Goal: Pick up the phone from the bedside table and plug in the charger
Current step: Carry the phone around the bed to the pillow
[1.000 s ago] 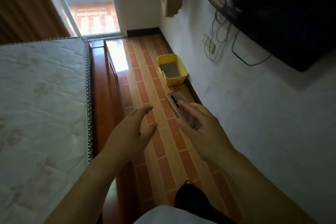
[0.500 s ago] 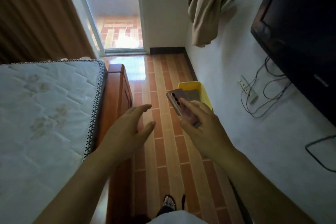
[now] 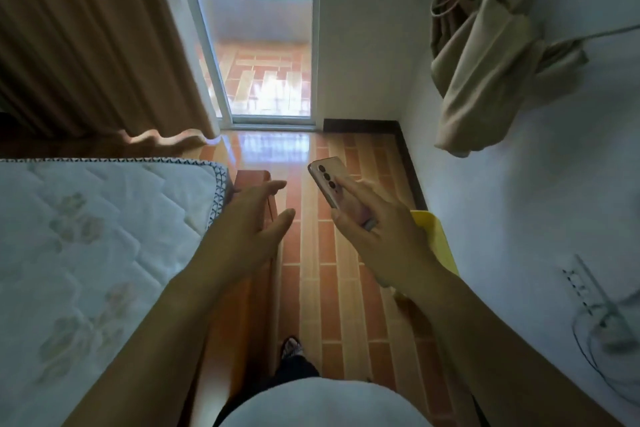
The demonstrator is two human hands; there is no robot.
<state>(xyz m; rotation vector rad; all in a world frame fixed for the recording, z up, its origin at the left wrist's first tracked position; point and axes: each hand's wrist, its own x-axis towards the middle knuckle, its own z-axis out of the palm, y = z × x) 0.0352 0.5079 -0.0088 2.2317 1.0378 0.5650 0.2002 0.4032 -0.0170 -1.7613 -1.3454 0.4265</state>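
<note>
My right hand (image 3: 381, 236) grips a pink phone (image 3: 329, 180), back side up with its camera lenses showing, held out over the tiled floor. To its left my left hand (image 3: 249, 222) hovers with fingers spread and nothing in it, above the wooden bed frame. A white power strip (image 3: 585, 291) with a plug and tangled cables (image 3: 613, 340) hangs on the right wall, lower right of the phone. No bedside table is in view.
A mattress (image 3: 86, 253) on a wooden frame (image 3: 252, 177) fills the left. A yellow bin (image 3: 436, 236) stands by the right wall, partly behind my right arm. Beige cloth (image 3: 485, 80) hangs on the wall. A glass door (image 3: 263, 45) and curtain (image 3: 86, 45) lie ahead.
The view has moved forward along the aisle and tilted up. The yellow bin has slid from ahead to beside my right arm, and the power strip has dropped to the lower right. Both hands keep their pose.
</note>
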